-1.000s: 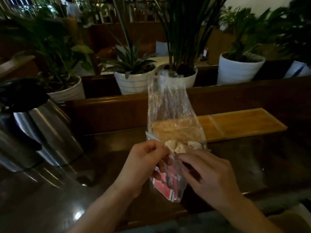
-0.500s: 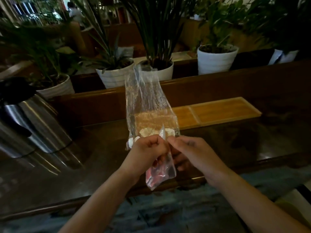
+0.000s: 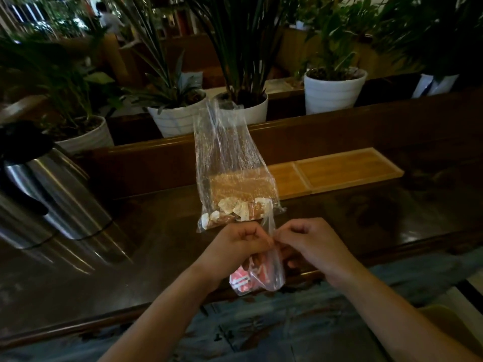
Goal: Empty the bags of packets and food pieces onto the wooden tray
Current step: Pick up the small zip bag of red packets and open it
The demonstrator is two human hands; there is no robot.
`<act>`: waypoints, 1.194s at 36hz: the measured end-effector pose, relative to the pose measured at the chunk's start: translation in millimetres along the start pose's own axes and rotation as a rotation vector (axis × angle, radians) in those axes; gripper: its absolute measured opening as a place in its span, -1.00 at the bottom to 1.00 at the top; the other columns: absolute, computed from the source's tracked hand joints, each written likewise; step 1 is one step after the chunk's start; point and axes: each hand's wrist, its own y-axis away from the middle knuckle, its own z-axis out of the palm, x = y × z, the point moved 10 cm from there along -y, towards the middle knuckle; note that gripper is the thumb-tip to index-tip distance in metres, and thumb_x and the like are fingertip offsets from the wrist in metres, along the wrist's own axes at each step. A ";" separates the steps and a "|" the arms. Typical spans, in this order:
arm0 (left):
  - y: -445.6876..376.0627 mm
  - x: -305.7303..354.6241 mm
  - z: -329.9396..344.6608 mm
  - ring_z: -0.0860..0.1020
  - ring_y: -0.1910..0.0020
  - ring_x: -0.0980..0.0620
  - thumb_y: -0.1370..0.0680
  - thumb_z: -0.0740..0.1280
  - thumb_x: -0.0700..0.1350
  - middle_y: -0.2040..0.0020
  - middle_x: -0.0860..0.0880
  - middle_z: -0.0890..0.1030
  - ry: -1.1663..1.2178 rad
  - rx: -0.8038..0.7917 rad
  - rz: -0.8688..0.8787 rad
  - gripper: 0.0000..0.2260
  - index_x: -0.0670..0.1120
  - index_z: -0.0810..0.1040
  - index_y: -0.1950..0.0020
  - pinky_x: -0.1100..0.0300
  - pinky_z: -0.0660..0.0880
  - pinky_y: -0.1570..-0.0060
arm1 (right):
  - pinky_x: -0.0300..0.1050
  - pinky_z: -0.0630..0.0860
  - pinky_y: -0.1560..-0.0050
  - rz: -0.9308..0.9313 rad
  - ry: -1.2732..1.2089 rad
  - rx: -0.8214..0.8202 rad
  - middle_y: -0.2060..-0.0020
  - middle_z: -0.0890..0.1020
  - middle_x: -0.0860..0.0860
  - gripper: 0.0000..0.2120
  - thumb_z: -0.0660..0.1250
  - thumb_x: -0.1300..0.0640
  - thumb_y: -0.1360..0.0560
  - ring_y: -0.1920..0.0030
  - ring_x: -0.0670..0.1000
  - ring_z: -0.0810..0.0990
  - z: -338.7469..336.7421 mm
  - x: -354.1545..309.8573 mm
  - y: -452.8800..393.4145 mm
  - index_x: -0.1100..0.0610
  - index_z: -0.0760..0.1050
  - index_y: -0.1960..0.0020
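Your left hand point(image 3: 236, 246) and right hand point(image 3: 311, 244) pinch the small bag point(image 3: 257, 273) of red packets point(image 3: 241, 280) between them — the tall bag point(image 3: 230, 163) of food pieces point(image 3: 235, 209) stands just beyond, the wooden tray point(image 3: 337, 169) farther off behind it.

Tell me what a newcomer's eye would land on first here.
First, the tall clear plastic bag standing at centre with pale food pieces at its bottom. Just below, the left hand and right hand pinch a smaller clear bag of red packets. Behind lies the empty light wooden tray.
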 end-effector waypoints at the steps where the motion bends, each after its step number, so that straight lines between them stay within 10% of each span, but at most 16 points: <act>1: -1.5 -1.0 -1.2 0.48 0.41 0.05 -0.54 0.34 -0.27 0.35 -0.11 0.56 -0.009 0.011 0.000 -0.90 -0.20 0.59 0.18 0.33 0.38 0.45 | -0.13 0.54 0.31 -0.001 0.005 0.003 0.28 0.72 0.11 -0.84 0.34 0.18 -0.51 0.25 0.05 0.70 -0.4 0.4 -0.1 0.18 0.66 0.17; 39: -9.2 -10.2 25.5 0.54 0.33 0.16 -0.63 0.23 -0.13 0.31 0.03 0.58 -0.330 -0.196 0.154 -0.80 -0.21 0.54 0.10 0.23 0.48 0.27 | -0.05 0.55 0.35 -0.098 0.158 0.002 0.27 0.65 0.15 -0.84 0.27 0.12 -0.56 0.26 0.17 0.64 2.9 33.0 10.2 0.14 0.54 0.16; 43: -9.9 -10.0 23.0 0.55 0.28 -0.20 -0.60 0.27 -0.10 0.25 -0.22 0.61 -0.389 -0.132 0.168 -0.81 -0.19 0.57 0.11 -0.09 0.50 0.26 | -0.04 0.45 0.39 -0.179 0.244 0.057 0.33 0.62 0.15 -0.82 0.28 0.17 -0.54 0.33 0.17 0.58 0.8 28.4 11.2 0.12 0.52 0.24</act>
